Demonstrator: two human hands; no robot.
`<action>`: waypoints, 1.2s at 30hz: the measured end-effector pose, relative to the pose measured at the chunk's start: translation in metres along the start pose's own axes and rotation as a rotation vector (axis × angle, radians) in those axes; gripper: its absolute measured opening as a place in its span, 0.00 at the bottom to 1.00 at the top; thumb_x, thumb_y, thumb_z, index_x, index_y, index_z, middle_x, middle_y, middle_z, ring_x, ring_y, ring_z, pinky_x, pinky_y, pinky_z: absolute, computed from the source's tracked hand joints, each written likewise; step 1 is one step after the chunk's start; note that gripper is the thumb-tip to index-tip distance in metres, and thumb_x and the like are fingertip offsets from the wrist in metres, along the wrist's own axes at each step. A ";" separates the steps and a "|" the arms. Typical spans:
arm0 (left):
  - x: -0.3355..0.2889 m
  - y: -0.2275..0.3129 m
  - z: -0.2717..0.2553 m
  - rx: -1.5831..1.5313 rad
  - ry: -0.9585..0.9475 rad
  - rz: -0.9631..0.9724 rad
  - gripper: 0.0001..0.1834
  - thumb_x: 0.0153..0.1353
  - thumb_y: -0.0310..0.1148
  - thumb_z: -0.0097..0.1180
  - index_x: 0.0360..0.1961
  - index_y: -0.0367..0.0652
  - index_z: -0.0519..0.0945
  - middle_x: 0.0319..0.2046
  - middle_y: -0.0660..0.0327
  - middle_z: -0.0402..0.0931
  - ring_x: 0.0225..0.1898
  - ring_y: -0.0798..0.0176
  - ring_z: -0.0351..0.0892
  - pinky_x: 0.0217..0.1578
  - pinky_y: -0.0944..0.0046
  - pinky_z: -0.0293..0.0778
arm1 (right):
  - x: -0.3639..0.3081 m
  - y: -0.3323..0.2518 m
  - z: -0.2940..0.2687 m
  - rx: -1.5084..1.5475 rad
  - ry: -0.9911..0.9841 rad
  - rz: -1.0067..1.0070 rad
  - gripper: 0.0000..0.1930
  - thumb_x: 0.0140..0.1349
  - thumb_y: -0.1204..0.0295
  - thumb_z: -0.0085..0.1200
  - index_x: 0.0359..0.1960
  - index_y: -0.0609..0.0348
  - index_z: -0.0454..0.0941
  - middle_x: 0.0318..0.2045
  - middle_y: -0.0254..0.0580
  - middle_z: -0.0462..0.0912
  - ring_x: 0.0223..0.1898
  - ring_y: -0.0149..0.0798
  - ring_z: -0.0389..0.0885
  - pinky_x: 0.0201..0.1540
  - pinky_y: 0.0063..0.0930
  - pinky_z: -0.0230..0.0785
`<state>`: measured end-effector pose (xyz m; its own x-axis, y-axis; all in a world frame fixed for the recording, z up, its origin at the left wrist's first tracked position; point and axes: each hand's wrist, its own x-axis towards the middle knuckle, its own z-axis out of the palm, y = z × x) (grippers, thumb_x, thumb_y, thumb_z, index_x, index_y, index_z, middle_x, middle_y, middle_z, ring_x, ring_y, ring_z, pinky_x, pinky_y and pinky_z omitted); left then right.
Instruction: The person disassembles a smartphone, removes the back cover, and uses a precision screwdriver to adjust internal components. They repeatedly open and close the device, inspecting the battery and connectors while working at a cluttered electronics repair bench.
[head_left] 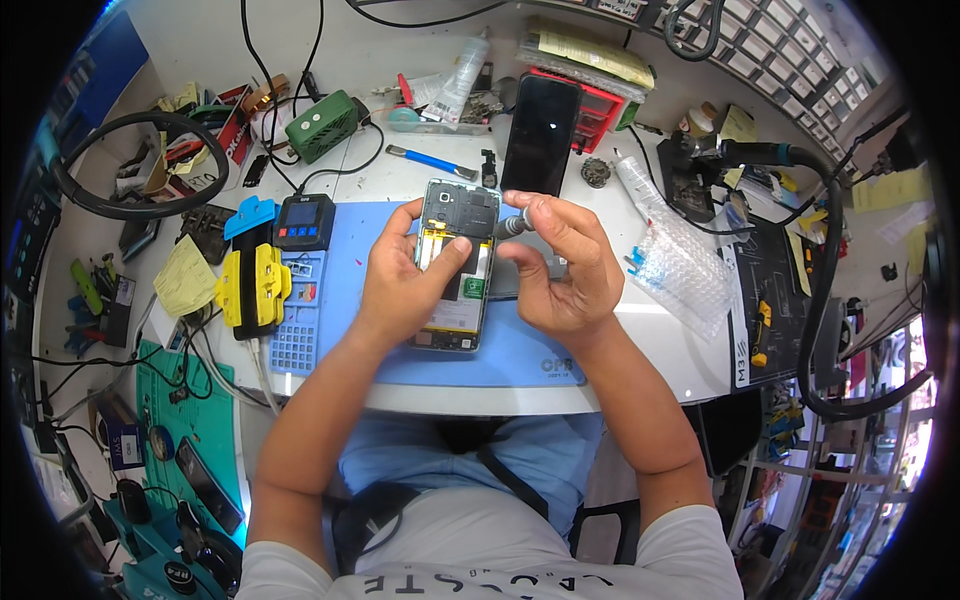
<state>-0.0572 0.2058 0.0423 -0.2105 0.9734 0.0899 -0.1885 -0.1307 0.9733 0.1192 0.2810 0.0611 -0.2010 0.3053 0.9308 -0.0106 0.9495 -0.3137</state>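
My left hand (pixel 405 275) is closed round a smartphone (pixel 460 310) with its back off, thumb pressed across the middle. The phone's dark upper cover plate, camera opening, battery area and a small green patch show. At the phone's upper right edge, my right hand (pixel 575 270) pinches a short grey cylindrical tool (pixel 515 226), which looks like a screwdriver; its tip is hidden. Both hands are above a blue work mat (pixel 350 300). Behind the right fingers, a dark flat piece (pixel 508 280) lies partly covered on the mat.
A black phone (pixel 541 135) leans upright at the back, near a blue-handled brush (pixel 432 162). Left stand a small dark device (pixel 304 222) with a screen and a yellow clamp-like holder (pixel 250 285). Bubble wrap (pixel 685 280) lies right; a black hose (pixel 825 300) loops beyond it.
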 end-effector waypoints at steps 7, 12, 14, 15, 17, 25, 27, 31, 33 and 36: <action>0.000 0.000 0.003 0.008 0.034 0.006 0.25 0.69 0.22 0.61 0.63 0.33 0.67 0.43 0.54 0.86 0.42 0.70 0.86 0.42 0.69 0.82 | -0.002 0.005 -0.002 -0.013 0.017 -0.033 0.25 0.56 0.83 0.72 0.55 0.60 0.77 0.43 0.50 0.85 0.38 0.47 0.87 0.40 0.36 0.81; 0.000 -0.002 0.003 0.018 0.026 0.008 0.25 0.69 0.22 0.62 0.63 0.32 0.66 0.42 0.54 0.87 0.41 0.70 0.86 0.41 0.69 0.81 | -0.012 0.010 0.003 0.135 0.071 0.058 0.24 0.56 0.85 0.71 0.54 0.61 0.77 0.42 0.50 0.86 0.41 0.48 0.88 0.41 0.34 0.82; 0.000 -0.002 0.001 0.010 0.033 0.025 0.26 0.68 0.22 0.62 0.63 0.32 0.66 0.42 0.54 0.87 0.41 0.70 0.86 0.41 0.69 0.81 | -0.012 0.011 -0.003 0.064 0.040 0.032 0.24 0.56 0.86 0.71 0.53 0.61 0.77 0.42 0.51 0.86 0.43 0.47 0.89 0.42 0.32 0.82; 0.000 -0.002 0.001 0.009 0.034 0.018 0.26 0.68 0.22 0.62 0.63 0.32 0.66 0.41 0.54 0.87 0.41 0.70 0.86 0.40 0.70 0.81 | -0.010 0.010 -0.004 0.024 0.032 0.028 0.24 0.55 0.87 0.71 0.53 0.61 0.77 0.42 0.51 0.86 0.43 0.47 0.89 0.42 0.31 0.83; -0.001 -0.002 0.001 0.006 0.037 0.006 0.26 0.68 0.22 0.62 0.63 0.32 0.67 0.41 0.54 0.87 0.40 0.70 0.87 0.40 0.70 0.81 | -0.002 0.006 0.002 -0.068 0.042 0.053 0.24 0.55 0.87 0.70 0.52 0.61 0.77 0.42 0.52 0.86 0.45 0.46 0.89 0.42 0.30 0.83; -0.001 0.001 0.003 0.029 0.027 0.010 0.26 0.68 0.22 0.62 0.63 0.32 0.67 0.41 0.54 0.87 0.40 0.71 0.86 0.40 0.70 0.81 | -0.007 0.012 0.000 0.005 0.029 0.055 0.25 0.53 0.88 0.72 0.52 0.62 0.75 0.43 0.52 0.86 0.46 0.47 0.90 0.41 0.31 0.84; -0.001 0.001 0.003 0.016 0.025 0.014 0.26 0.68 0.21 0.62 0.64 0.31 0.67 0.41 0.54 0.87 0.40 0.70 0.86 0.40 0.69 0.81 | -0.009 0.013 0.004 0.067 0.057 0.063 0.26 0.53 0.88 0.72 0.52 0.62 0.75 0.43 0.52 0.86 0.46 0.47 0.90 0.41 0.31 0.84; -0.002 0.001 0.001 0.033 0.020 0.019 0.25 0.68 0.21 0.62 0.64 0.31 0.67 0.41 0.54 0.87 0.41 0.70 0.87 0.40 0.69 0.82 | -0.014 0.010 -0.003 0.074 0.042 0.061 0.26 0.53 0.88 0.71 0.52 0.62 0.74 0.43 0.52 0.86 0.46 0.47 0.90 0.43 0.32 0.84; -0.002 0.001 0.001 0.041 0.022 0.017 0.26 0.68 0.21 0.62 0.64 0.31 0.67 0.41 0.54 0.87 0.41 0.70 0.87 0.40 0.69 0.82 | -0.012 0.010 -0.004 0.022 0.014 0.068 0.27 0.54 0.88 0.72 0.53 0.62 0.74 0.43 0.52 0.86 0.46 0.47 0.89 0.43 0.32 0.84; -0.001 0.001 0.002 0.039 0.023 0.014 0.26 0.68 0.21 0.62 0.64 0.31 0.67 0.42 0.54 0.87 0.41 0.70 0.87 0.41 0.69 0.82 | -0.010 0.013 0.004 0.098 0.048 0.078 0.27 0.54 0.87 0.72 0.54 0.62 0.73 0.43 0.53 0.86 0.47 0.47 0.89 0.43 0.32 0.84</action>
<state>-0.0548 0.2047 0.0434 -0.2352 0.9669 0.0987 -0.1482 -0.1360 0.9796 0.1172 0.2896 0.0467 -0.1579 0.3836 0.9099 -0.0925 0.9117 -0.4004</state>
